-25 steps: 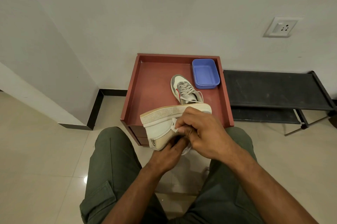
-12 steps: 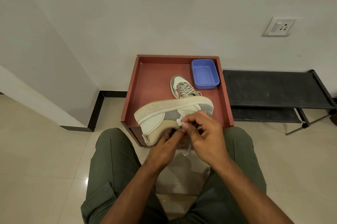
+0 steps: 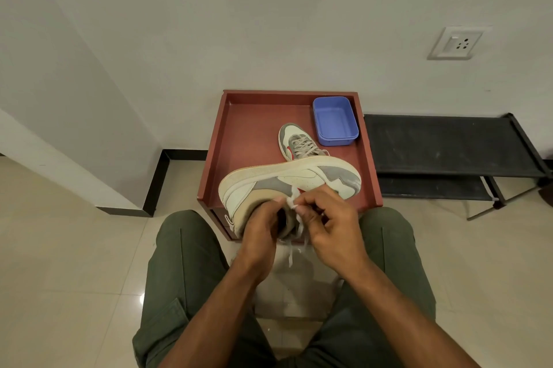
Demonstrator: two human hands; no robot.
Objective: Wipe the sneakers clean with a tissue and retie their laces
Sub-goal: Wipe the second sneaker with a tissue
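Turning the sneaker (image 3: 302, 177) sole-up across the last second, you now show its grey-and-white side, so the wiping looks set to move along that panel (laces not yet retied, I judge). It hangs over the near edge of the red surface (image 3: 248, 128), heel left. Your left hand (image 3: 259, 228) grips it at the collar from below. Your right hand (image 3: 326, 218), touching the shoe's side, pinches the small white tissue (image 3: 292, 198).
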